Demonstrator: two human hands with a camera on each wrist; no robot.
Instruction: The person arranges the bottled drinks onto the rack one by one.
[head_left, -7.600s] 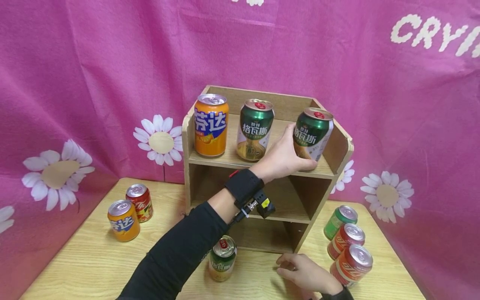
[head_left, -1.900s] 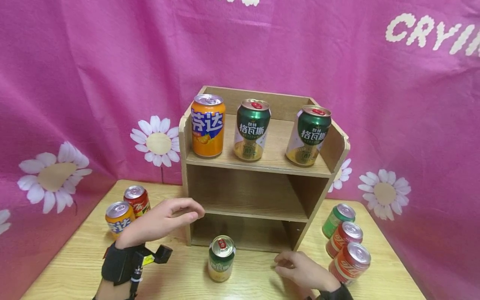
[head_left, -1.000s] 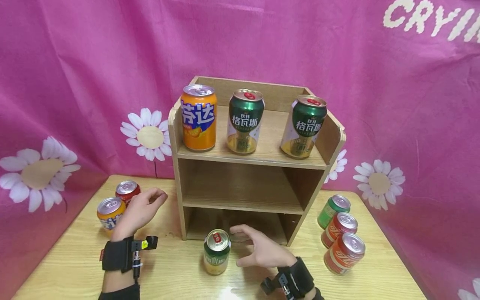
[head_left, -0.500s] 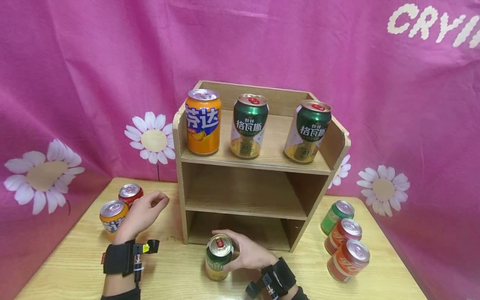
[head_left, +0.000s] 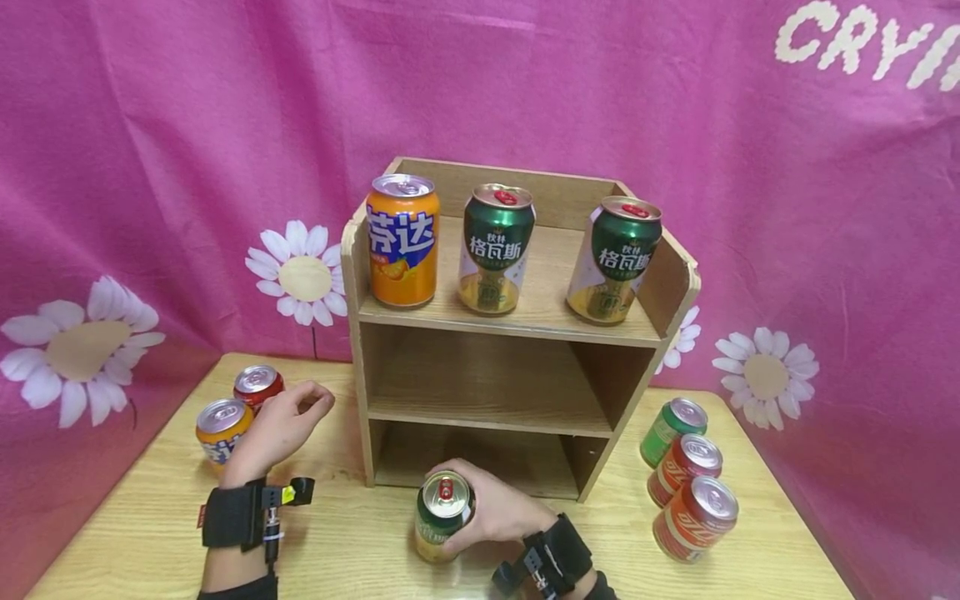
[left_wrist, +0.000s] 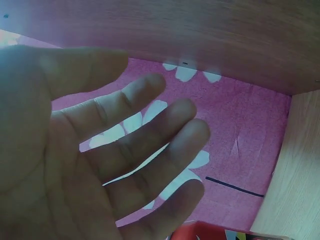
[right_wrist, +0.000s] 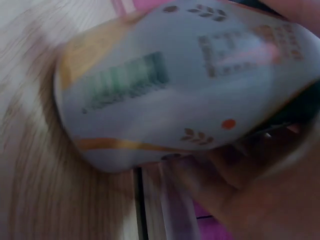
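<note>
My right hand [head_left: 498, 504] grips a green and gold drink can [head_left: 442, 517] at the front of the table, thumb on the near side and fingers behind it. In the right wrist view the can [right_wrist: 165, 90] shows its white barcode side, its base at the wood. My left hand [head_left: 281, 429] hovers left of the shelf with fingers loosely bent, holding nothing; the left wrist view shows its palm and fingers [left_wrist: 145, 145] spread apart. Beside it stand an orange can [head_left: 223, 429] and a partly hidden red can [head_left: 257, 385].
A wooden shelf [head_left: 487, 417] stands behind the hands. Its top bears an orange can [head_left: 403, 242] and two green and gold cans, one in the middle [head_left: 497, 250] and one at right [head_left: 615, 258]. At right stand a green can [head_left: 673, 431] and two red cans [head_left: 696, 518].
The left hand released the right-hand green and gold can on the top shelf and withdrew to the left. The right hand moved left from the table and took hold of the front can.
</note>
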